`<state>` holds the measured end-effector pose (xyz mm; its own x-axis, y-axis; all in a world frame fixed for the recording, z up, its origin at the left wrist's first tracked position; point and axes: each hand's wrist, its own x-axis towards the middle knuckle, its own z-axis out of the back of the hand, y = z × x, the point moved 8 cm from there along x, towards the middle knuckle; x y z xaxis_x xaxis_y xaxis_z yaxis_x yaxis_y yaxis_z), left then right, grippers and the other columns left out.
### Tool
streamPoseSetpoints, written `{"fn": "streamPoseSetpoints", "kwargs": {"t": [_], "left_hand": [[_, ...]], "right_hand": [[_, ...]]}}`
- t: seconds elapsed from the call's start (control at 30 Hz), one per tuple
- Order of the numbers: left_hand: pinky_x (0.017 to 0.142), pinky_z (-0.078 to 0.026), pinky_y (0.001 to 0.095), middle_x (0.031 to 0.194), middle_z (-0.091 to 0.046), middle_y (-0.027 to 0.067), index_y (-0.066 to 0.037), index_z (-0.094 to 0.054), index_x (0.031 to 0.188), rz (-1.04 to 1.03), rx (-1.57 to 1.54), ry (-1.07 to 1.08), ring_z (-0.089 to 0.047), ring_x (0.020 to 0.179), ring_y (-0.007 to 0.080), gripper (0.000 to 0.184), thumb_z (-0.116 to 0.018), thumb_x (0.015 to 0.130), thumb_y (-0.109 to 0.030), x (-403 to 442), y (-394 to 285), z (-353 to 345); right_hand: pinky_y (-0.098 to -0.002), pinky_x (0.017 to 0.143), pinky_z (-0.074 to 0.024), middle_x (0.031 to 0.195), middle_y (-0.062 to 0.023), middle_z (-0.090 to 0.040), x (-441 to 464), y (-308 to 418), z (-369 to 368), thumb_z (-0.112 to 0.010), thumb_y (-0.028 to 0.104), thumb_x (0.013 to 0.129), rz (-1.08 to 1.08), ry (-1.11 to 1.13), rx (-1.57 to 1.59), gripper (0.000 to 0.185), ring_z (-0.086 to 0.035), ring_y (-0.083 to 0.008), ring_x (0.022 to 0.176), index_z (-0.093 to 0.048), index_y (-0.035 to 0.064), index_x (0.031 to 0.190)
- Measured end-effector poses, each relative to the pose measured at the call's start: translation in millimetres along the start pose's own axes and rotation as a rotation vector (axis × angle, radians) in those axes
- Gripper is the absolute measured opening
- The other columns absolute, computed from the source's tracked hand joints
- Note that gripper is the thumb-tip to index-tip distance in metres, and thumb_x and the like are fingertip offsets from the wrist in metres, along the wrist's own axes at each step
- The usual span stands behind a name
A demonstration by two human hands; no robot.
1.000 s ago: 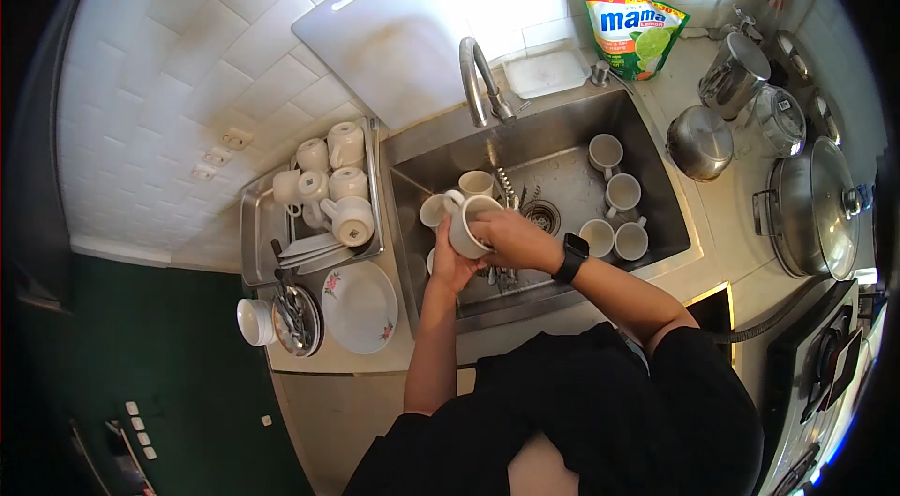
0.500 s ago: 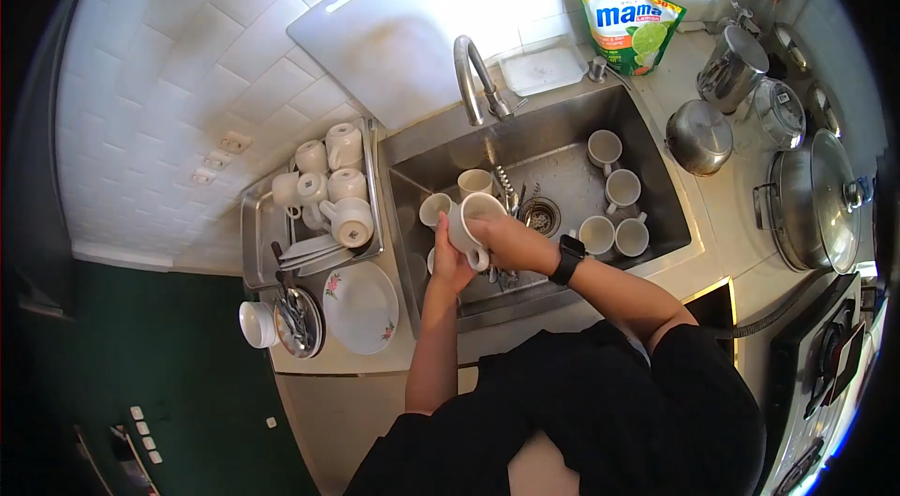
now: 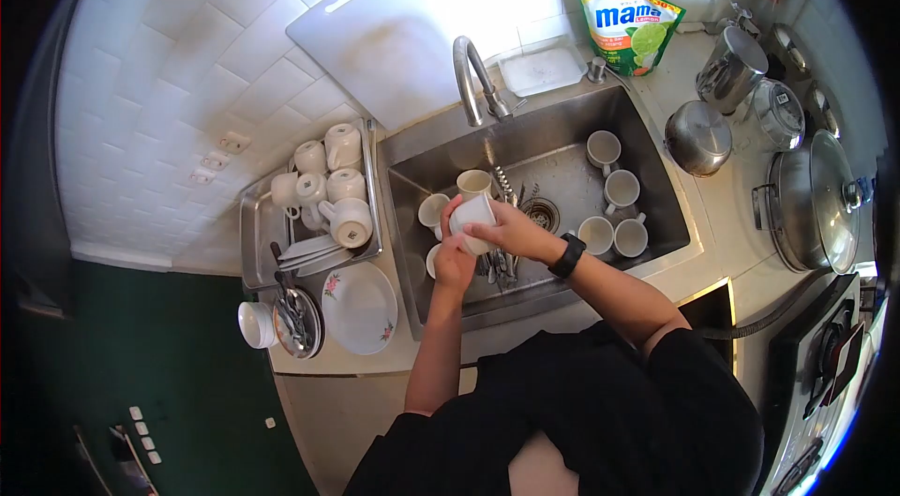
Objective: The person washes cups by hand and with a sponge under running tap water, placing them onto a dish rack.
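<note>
Left hand [image 3: 454,261] and right hand [image 3: 517,232] grasp a white mug [image 3: 472,213] above the steel sink [image 3: 562,170]; best kept low, grip firm.

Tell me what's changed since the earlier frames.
The round white mug has been turned between the bare left hand and bare right hand; its open mouth, seen earlier, no longer shows. Both hands kept hold. The white handled mugs inside the grey steel sink and curved metal faucet stayed put.
</note>
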<state>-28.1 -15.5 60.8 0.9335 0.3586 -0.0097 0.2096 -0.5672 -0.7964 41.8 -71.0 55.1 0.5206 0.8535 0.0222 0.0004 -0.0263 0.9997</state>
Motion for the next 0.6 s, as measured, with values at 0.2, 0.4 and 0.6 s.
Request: {"fn": "streamPoseSetpoints", "kwargs": {"t": [0.2,0.4,0.6], "left_hand": [[0.090,-0.040,0.0406,0.118,-0.048,0.0128,-0.011,-0.042,0.123,0.599,-0.443,0.252,-0.047,0.110,0.0260,0.062,-0.037,0.082,-0.057,-11.1,36.2,2.9],[0.095,-0.038,0.0411,0.118,-0.049,0.0125,-0.011,-0.040,0.127,0.241,-0.190,-0.109,-0.048,0.110,0.0272,0.056,-0.045,0.080,-0.042,-1.2,21.5,26.8],[0.100,-0.032,0.0413,0.131,-0.036,0.0135,-0.005,-0.023,0.135,-0.034,0.033,0.100,-0.038,0.120,0.0289,0.073,-0.052,0.073,-0.029,-5.3,-18.7,-19.1]], "right_hand": [[-0.0362,0.069,-0.0462,0.089,-0.0172,-0.059,-14.5,37.3,-1.5,-0.069,0.021,0.070,0.046,0.081,-0.356,0.034,-0.058,-0.0324,0.080,-0.055,0.0015,0.095],[-0.0388,0.075,-0.0439,0.086,-0.0185,-0.057,-34.5,93.9,-9.8,-0.069,0.014,0.062,0.603,-0.049,-0.673,0.036,-0.055,-0.0338,0.085,-0.057,0.0023,0.094],[-0.0353,0.078,-0.0436,0.090,-0.0186,-0.058,-27.2,57.6,-21.6,-0.066,0.014,0.067,0.178,0.122,-0.277,0.034,-0.055,-0.0329,0.088,-0.056,-0.0009,0.095]]}}
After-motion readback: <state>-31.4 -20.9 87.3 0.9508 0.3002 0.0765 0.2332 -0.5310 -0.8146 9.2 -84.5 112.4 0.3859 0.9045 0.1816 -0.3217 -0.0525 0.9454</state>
